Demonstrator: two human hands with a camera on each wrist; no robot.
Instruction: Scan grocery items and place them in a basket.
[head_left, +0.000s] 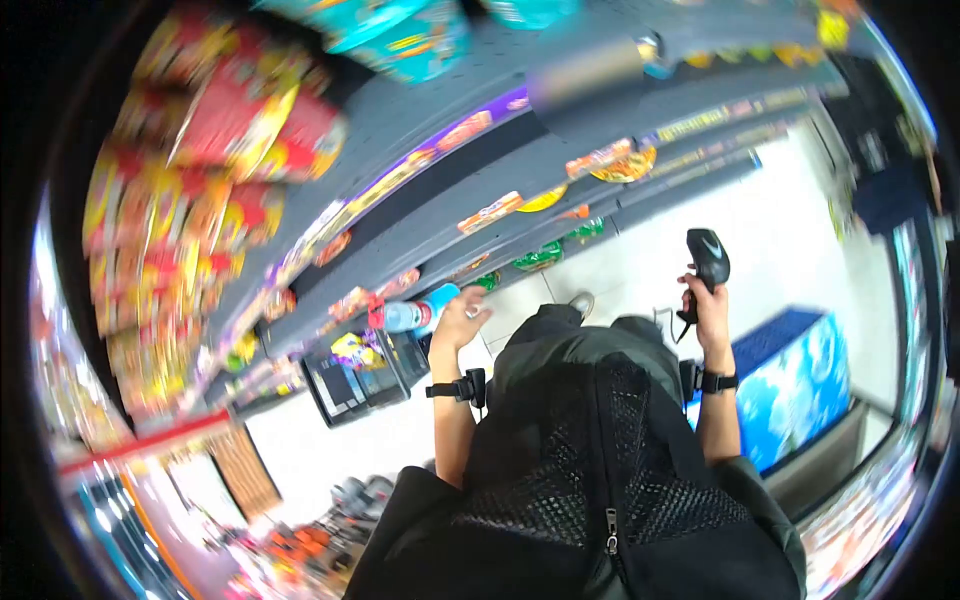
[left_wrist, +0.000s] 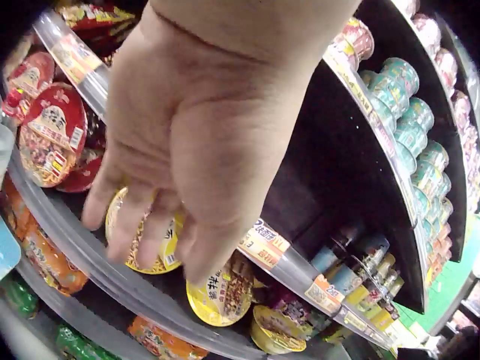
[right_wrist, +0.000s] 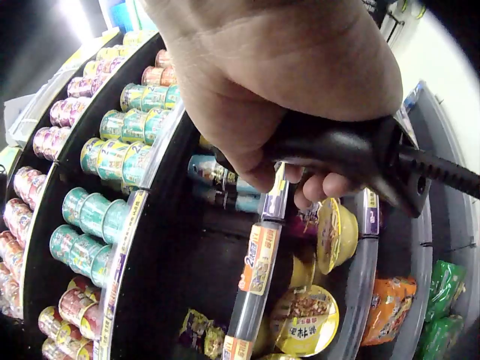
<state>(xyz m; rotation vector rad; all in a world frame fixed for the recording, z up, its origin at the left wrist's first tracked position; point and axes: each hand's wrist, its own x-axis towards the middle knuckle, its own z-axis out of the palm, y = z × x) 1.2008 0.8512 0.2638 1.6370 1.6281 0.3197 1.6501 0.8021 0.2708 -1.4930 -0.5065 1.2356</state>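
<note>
My right hand grips the handle of a black handheld barcode scanner, out over the pale floor. In the right wrist view the fingers curl round the scanner, whose cord end points right. My left hand is held in front of the lower shelves, fingers loosely extended and holding nothing. Behind those fingers, in the left wrist view, a yellow-lidded noodle bowl is partly hidden. Another yellow noodle bowl sits beside it, and a red-lidded noodle bowl stands farther left.
Shelves of stacked teal noodle cups and red packs run along the far side. A dark crate with packets and a bottle stand by the left hand. At right is a blue cloud-patterned box.
</note>
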